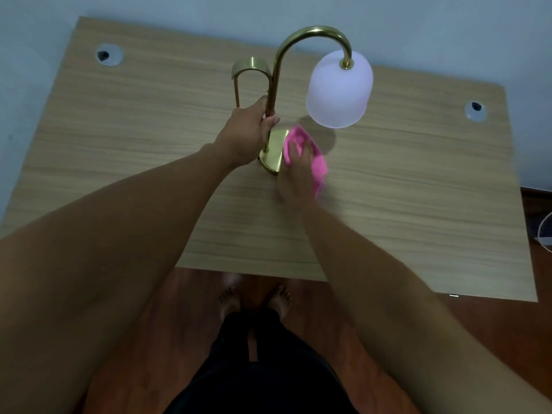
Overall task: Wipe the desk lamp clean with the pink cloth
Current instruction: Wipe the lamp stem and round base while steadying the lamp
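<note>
A brass desk lamp (279,70) stands in the middle of the wooden desk (119,162). Its curved neck carries a frosted white shade (339,91) that hangs to the right. A second brass arch rises at the lamp's left. My left hand (249,132) is closed around the lower part of the upright stem. My right hand (298,171), blurred, presses the pink cloth (316,165) onto the right side of the round brass base (273,156). The cloth and hand hide much of the base.
Two round cable holes (109,55) (475,110) sit at the desk's far left and right. A pale wall runs behind the desk. Below the front edge are a reddish wood floor and my bare feet (254,300). A white object (545,231) pokes in at the right edge.
</note>
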A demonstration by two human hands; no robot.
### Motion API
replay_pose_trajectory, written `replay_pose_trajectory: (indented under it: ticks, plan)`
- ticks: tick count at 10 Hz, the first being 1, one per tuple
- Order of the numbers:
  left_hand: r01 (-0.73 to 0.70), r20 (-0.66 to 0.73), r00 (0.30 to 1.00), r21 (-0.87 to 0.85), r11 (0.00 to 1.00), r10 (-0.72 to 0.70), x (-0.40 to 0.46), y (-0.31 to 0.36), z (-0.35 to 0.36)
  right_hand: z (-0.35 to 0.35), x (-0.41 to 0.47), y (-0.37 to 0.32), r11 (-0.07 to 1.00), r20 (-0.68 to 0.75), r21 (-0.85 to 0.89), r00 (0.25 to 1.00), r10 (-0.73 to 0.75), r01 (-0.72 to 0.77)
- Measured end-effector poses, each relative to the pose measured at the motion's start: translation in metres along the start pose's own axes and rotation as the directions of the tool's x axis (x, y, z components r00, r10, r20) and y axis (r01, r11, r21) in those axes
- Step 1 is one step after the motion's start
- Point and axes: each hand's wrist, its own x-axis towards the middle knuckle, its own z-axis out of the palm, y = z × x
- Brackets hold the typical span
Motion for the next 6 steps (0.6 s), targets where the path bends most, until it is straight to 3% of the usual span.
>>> replay_pose_trajectory:
  ticks: [1,2,3,4,5,6]
  plan:
    - [0.011,-0.002,1.0,0.012,1.0,-0.011,0.0,0.001,0.0,0.018,-0.029,-0.024,0.967,-0.06,0.191,0.981,0.184,-0.17]
    - [0.015,0.001,1.0,0.017,1.0,-0.015,0.0,0.0,0.0,0.013,-0.062,-0.072,0.86,0.008,0.394,0.937,0.349,-0.324]
    - [0.033,0.019,0.999,0.007,0.999,-0.034,0.0,0.001,-0.001,0.031,-0.061,-0.093,0.804,0.039,0.428,0.897,0.441,-0.414]
    - [0.03,0.038,0.999,0.007,1.0,-0.03,-0.001,0.002,-0.003,0.039,-0.068,-0.089,0.68,0.13,0.598,0.888,0.44,-0.424]
    - [0.026,0.041,0.999,0.002,1.0,-0.026,-0.001,0.003,-0.004,0.011,-0.076,-0.081,0.444,0.289,0.759,0.858,0.425,-0.476]
    - [0.028,0.03,0.999,-0.003,1.0,-0.028,-0.002,0.002,-0.004,-0.016,-0.066,-0.05,0.303,0.288,0.828,0.822,0.492,-0.471]
